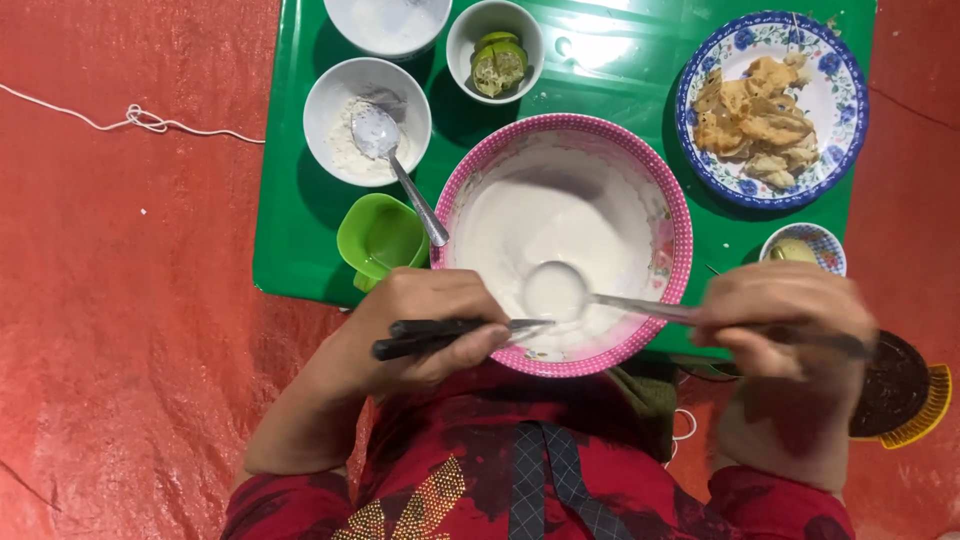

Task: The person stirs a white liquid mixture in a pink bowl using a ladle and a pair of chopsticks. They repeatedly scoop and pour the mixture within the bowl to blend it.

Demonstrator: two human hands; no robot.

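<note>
I see my left hand with its fingers clenched around a black-handled utensil, its tip at the near rim of the pink bowl. My right hand grips a metal spoon by the handle; the spoon's bowl sits in the white batter inside the pink bowl. That bowl rests on the green bench, between a small green cup and a blue-rimmed plate of fried pieces.
</note>
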